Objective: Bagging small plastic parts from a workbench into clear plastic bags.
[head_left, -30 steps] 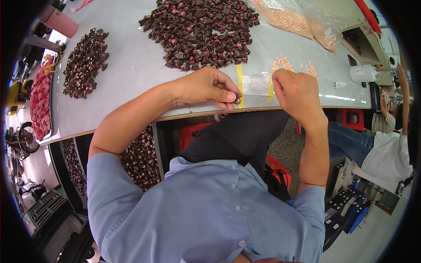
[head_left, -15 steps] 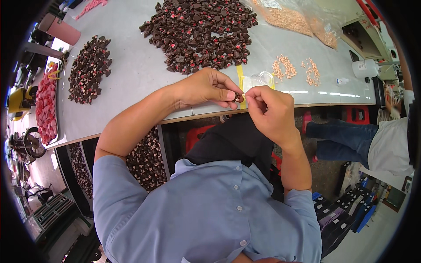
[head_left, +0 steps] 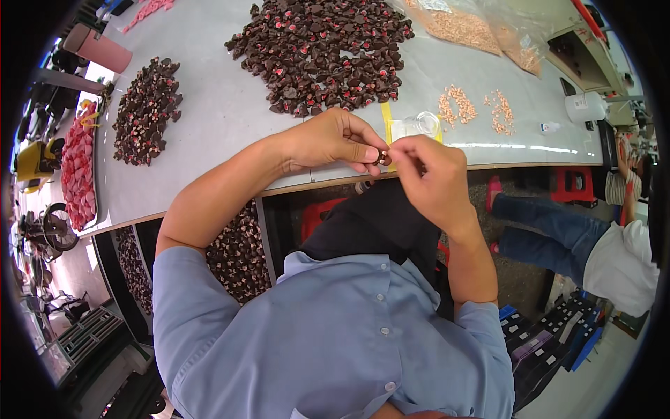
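Just above the table's front edge, my left hand [head_left: 324,143] pinches a small dark brown rubber-like piece [head_left: 382,159] with pale dots on it. My right hand [head_left: 440,181] meets it from the right, thumb and forefinger pinched together against the piece. Whatever lies between those right fingertips is hidden. A clear round dish [head_left: 427,124] stands just beyond my right hand, beside a yellow tape strip [head_left: 386,113]. Farther right lie small peach-coloured bits [head_left: 457,106] in loose clusters. Beyond my left hand spreads a big heap of dark brown pieces [head_left: 321,63], some showing red.
A smaller heap of dark pieces with pale bits [head_left: 146,112] lies at left, near a tray of pink-red pieces [head_left: 78,171] and a pink cup [head_left: 98,49]. Clear bags of peach bits [head_left: 460,31] lie at the far right. Another person [head_left: 621,262] is at right.
My right fingertips have closed in on the dark piece; the pale bit seen between them before no longer shows there. My left hand keeps its grip. The person at right has shifted.
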The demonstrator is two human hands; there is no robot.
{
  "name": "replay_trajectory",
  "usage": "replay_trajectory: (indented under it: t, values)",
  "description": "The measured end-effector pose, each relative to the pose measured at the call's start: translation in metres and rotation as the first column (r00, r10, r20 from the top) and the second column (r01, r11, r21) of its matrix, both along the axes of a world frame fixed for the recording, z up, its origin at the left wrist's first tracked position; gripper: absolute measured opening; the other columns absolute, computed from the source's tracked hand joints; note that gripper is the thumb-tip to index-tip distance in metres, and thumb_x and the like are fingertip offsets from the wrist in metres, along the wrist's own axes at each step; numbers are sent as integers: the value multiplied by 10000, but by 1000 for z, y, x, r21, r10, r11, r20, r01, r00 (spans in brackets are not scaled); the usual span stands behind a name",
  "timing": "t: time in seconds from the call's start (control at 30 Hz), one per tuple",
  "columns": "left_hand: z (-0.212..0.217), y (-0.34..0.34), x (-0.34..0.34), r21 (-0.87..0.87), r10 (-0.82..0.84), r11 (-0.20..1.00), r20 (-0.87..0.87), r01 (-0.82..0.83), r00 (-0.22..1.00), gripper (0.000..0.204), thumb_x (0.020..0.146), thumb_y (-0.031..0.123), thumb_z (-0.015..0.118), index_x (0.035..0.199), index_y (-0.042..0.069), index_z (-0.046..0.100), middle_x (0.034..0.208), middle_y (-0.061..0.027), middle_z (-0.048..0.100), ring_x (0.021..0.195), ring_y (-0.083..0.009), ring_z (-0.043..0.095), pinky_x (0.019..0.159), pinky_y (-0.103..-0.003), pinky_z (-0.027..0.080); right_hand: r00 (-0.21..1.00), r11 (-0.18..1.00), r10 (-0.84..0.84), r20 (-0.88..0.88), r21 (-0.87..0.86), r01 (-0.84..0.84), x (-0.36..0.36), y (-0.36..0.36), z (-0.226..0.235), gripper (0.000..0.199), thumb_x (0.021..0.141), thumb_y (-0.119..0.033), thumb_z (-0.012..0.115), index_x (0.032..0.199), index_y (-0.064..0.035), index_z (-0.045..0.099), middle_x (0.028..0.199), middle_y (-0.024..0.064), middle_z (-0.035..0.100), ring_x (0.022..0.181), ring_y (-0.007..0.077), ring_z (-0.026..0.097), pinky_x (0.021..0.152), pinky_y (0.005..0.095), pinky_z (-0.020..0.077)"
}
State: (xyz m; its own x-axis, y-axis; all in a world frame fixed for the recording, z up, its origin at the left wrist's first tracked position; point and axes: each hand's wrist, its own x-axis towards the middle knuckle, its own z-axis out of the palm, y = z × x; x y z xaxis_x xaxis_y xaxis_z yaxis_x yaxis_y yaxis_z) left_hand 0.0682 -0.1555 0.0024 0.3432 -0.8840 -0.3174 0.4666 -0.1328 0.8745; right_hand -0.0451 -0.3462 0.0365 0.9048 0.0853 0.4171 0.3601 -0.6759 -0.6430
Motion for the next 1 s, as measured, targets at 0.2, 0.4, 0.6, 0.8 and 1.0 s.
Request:
replay_trajectory:
  t: [0.2, 0.4, 0.6, 0.8, 1.0]
  values:
    - [-1, 4, 1, 0, -38, 999, 5, 38, 999, 223, 891, 112, 737, 1057, -36, 711, 947, -135, 733, 859, -188, 726, 747, -268, 580, 958, 968, -7, -285, 237, 78, -1, 3, 2, 116, 875, -16, 716, 886, 24, 607, 715, 67, 651, 640, 82, 620, 557, 241, 468]
    - [-2, 4, 5, -21, -138, 990, 60, 139, 989, 191, 897, 91, 728, 1028, -46, 718, 947, -156, 732, 856, -202, 729, 757, -277, 587, 964, 999, 28, -264, 37, -19, -1, 4, 5, 142, 858, -15, 737, 881, 14, 600, 711, 72, 653, 644, 82, 629, 557, 231, 471]
    - [-5, 2, 5, -38, -109, 993, -24, 108, 994, 237, 878, 115, 753, 1050, -42, 714, 1005, -157, 733, 855, -196, 728, 766, -277, 582, 975, 928, -66, -210, 345, 138, -11, -8, 0, 122, 889, -36, 719, 877, -15, 599, 716, 9, 613, 604, 47, 560, 540, 204, 437]
    - [-2, 10, 10, -28, -75, 997, -18, 74, 997, 304, 876, 137, 758, 1113, -41, 691, 1086, -155, 722, 879, -178, 716, 749, -260, 561, 959, 699, -270, -83, 668, 254, -19, -41, 0, 103, 946, -91, 663, 898, -31, 595, 712, -32, 540, 560, 28, 448, 488, 187, 335]
    - [37, 35, 16, 22, 80, 996, 286, -90, 955, 276, 907, 132, 701, 1140, -10, 656, 1122, -116, 697, 890, -154, 683, 690, -261, 523, 895, 718, -445, -8, 595, 362, -28, -73, 3, 93, 985, -108, 598, 946, -25, 606, 714, -26, 507, 573, 32, 414, 495, 185, 316]
